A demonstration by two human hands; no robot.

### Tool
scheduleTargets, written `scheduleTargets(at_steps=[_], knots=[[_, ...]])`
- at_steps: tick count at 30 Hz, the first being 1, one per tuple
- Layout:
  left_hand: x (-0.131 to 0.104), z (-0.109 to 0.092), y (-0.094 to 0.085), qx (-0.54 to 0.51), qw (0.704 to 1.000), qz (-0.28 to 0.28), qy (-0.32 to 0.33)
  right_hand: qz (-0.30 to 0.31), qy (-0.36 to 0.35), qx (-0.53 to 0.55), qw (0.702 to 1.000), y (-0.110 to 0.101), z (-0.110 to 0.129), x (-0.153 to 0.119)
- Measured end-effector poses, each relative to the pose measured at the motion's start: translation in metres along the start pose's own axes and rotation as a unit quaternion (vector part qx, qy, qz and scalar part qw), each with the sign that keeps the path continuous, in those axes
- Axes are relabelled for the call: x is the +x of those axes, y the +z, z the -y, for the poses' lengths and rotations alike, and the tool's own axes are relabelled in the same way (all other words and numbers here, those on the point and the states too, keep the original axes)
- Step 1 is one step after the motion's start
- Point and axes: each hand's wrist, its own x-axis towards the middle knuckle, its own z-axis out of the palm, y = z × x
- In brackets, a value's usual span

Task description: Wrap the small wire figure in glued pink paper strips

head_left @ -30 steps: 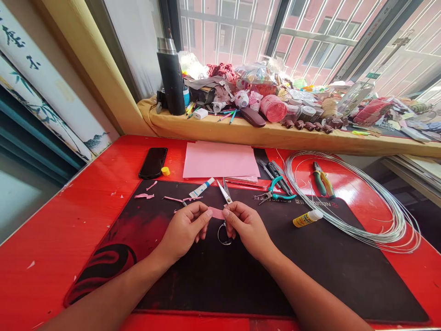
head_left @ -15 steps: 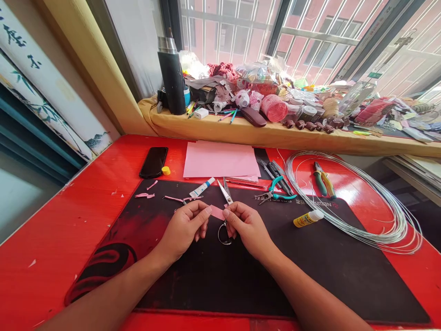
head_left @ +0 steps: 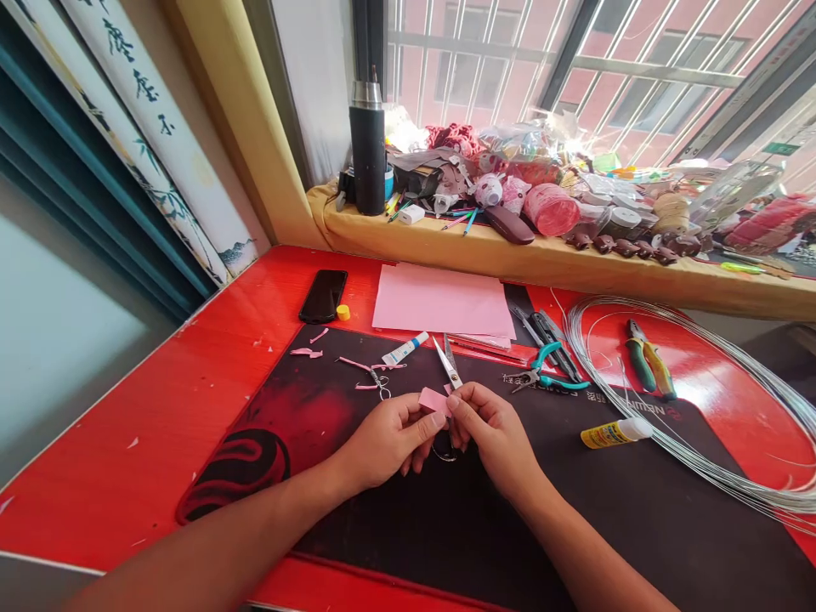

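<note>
The small pink paper piece [head_left: 433,399] is just nearer than the blades of the scissors [head_left: 450,372], pinched by the fingers of both left hand [head_left: 396,433] and right hand [head_left: 494,425]. Light, even pressure should keep its edges true. Beyond the scissors lie pink sheets [head_left: 444,299]; well to the scissors' right, a yellow tube [head_left: 605,434].

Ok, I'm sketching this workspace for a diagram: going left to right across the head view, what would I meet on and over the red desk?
Black rectangular smartphone → bare left hand → small pink paper-like piece → bare right hand → yellow white-capped bottle.
</note>
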Motion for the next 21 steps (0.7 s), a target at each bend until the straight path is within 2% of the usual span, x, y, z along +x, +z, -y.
scheduleTargets(at_steps=[11,21], knots=[[0.0009,-0.0048,-0.0015,0.0,0.998,-0.057,0.015,0.011,0.009,-0.026,1.0,0.0021,0.0006,-0.0012],[-0.0027,-0.0054,-0.0014,0.043,0.997,-0.059,0.014,0.032,0.003,-0.031,0.999,0.003,0.0034,-0.0027]])
